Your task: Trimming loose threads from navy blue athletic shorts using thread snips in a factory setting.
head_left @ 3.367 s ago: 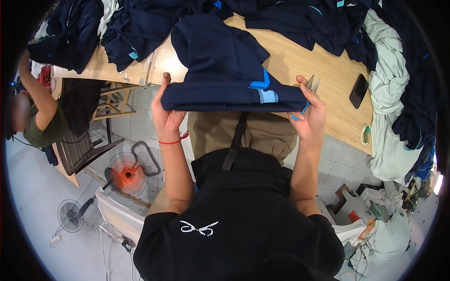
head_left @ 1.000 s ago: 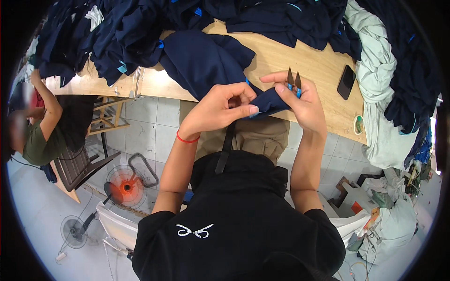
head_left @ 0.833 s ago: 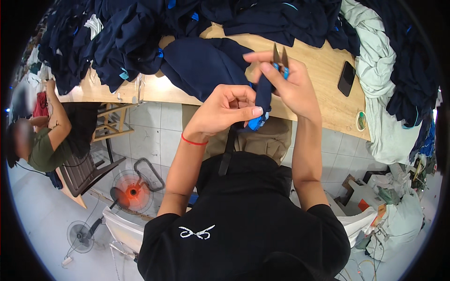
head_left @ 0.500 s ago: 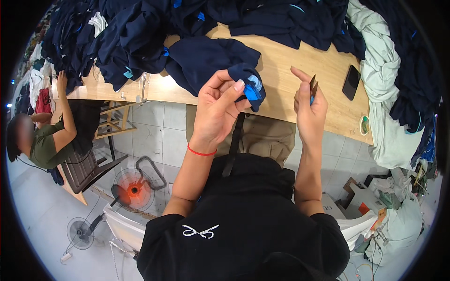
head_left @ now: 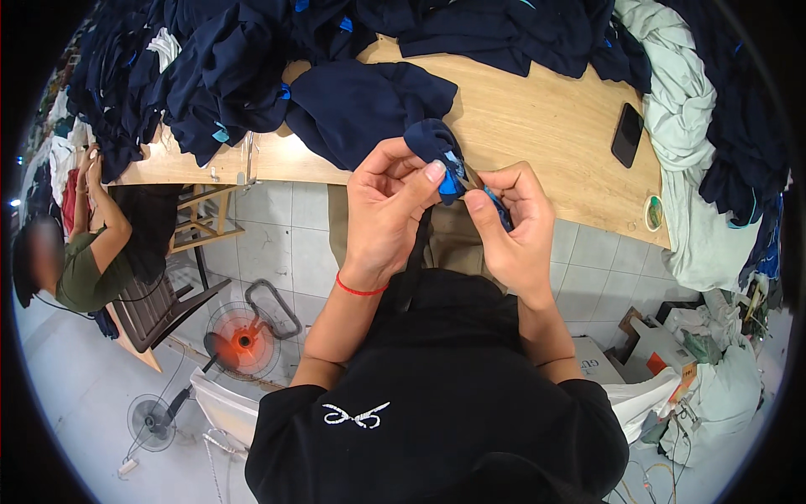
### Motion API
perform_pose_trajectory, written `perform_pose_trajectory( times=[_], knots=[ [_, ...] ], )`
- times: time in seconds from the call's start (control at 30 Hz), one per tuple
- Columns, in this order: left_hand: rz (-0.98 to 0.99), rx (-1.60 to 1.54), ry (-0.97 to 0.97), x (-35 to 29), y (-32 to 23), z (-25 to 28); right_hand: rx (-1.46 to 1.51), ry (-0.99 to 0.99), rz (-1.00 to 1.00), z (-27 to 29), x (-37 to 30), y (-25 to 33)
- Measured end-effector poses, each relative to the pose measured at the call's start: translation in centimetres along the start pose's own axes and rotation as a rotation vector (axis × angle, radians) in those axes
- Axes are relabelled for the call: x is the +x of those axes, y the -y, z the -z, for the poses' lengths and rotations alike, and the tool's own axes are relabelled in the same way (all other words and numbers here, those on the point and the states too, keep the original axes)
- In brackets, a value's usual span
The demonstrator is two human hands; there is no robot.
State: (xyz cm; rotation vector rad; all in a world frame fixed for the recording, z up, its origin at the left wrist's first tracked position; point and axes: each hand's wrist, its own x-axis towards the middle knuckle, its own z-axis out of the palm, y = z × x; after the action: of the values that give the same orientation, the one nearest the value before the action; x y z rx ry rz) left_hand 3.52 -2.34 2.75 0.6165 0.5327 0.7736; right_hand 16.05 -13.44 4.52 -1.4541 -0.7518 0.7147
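Observation:
My left hand [head_left: 384, 206] pinches the bunched edge of a navy garment [head_left: 365, 109], with its bright blue trim [head_left: 450, 178] turned up by the fingertips. The rest of that garment lies on the wooden table's near edge. Closed around a small pair of thread snips [head_left: 472, 176], my right hand [head_left: 519, 235] is close beside the left, with the blades at the blue trim. Fingers hide much of the snips, and I cannot tell whether the blades touch the cloth.
Heaped navy garments [head_left: 227, 76] cover the back of the wooden table [head_left: 537, 126]. A black phone [head_left: 627, 135] lies at right, beside pale green cloth [head_left: 672, 92]. On the left, another person [head_left: 92, 260] works at the table. Fans [head_left: 243, 340] and a chair [head_left: 151, 315] stand on the floor.
My right hand has moved left and down, bringing the snips from apart over the table to the blue trim. My left hand keeps its pinch. The other person's arms have shifted.

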Motion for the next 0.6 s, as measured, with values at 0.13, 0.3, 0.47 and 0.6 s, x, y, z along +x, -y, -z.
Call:
perform_pose_trajectory(
  times=[0.13,0.3,0.47,0.6],
  knots=[
    [0.000,0.015,-0.012,-0.6,0.2,-0.1,0.005,0.030,-0.010,-0.1,0.0,-0.4],
    [-0.010,0.021,-0.015,-0.8,0.6,0.1,0.011,0.021,0.056,-0.4,-0.2,-0.6],
    [0.000,0.027,-0.036,-0.9,0.4,-0.1,0.033,0.013,0.060,-0.4,-0.1,-1.4],
    [-0.002,0.036,-0.035,-1.0,0.5,0.2,0.066,0.023,0.030,-0.5,0.0,-1.3]
  ],
)
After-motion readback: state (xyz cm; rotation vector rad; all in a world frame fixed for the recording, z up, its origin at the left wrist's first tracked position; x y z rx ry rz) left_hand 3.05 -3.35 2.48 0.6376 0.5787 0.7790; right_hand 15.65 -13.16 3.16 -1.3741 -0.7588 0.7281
